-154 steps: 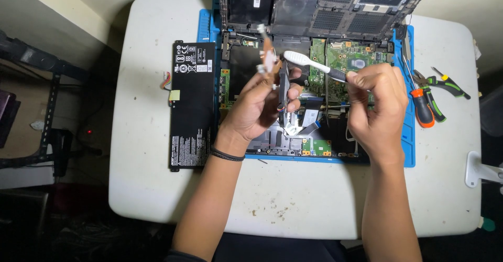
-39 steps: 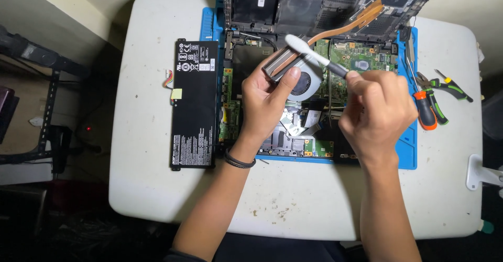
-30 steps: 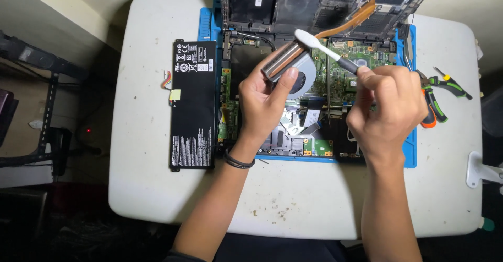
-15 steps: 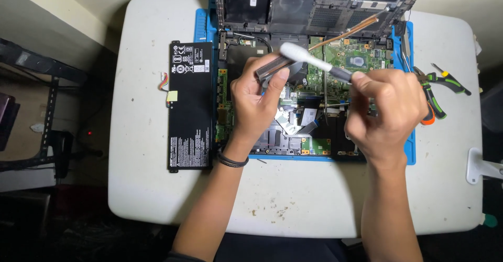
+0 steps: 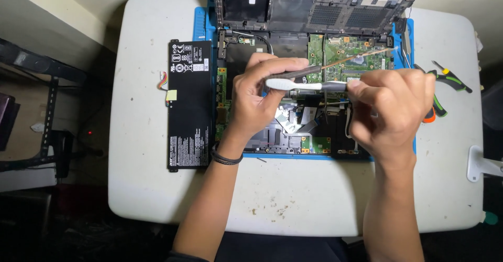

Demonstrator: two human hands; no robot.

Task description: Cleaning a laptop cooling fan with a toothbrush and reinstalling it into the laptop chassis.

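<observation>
My left hand [image 5: 258, 100] grips a laptop cooling part, a fan with a copper heat pipe [image 5: 350, 60], edge-on above the opened laptop [image 5: 314, 131]. My right hand [image 5: 390, 112] is closed on the grey handle of a white toothbrush [image 5: 293, 85], whose head lies against the part near my left fingers. The pipe's thin copper end reaches right toward the green circuit board [image 5: 346, 50]. Both hands hover over the laptop's open base.
A flat black battery [image 5: 189, 105] with coloured wires lies left of the laptop on the white table [image 5: 293, 199]. A blue mat [image 5: 201, 26] sits under the laptop. Screwdrivers and pliers [image 5: 445, 78] lie at the right. The lifted bottom cover [image 5: 314, 2] is at the top.
The cooling part has turned from tilted to nearly level and edge-on. The toothbrush has swung from slanted to horizontal, its head now further left against the part. Both hands sit slightly lower.
</observation>
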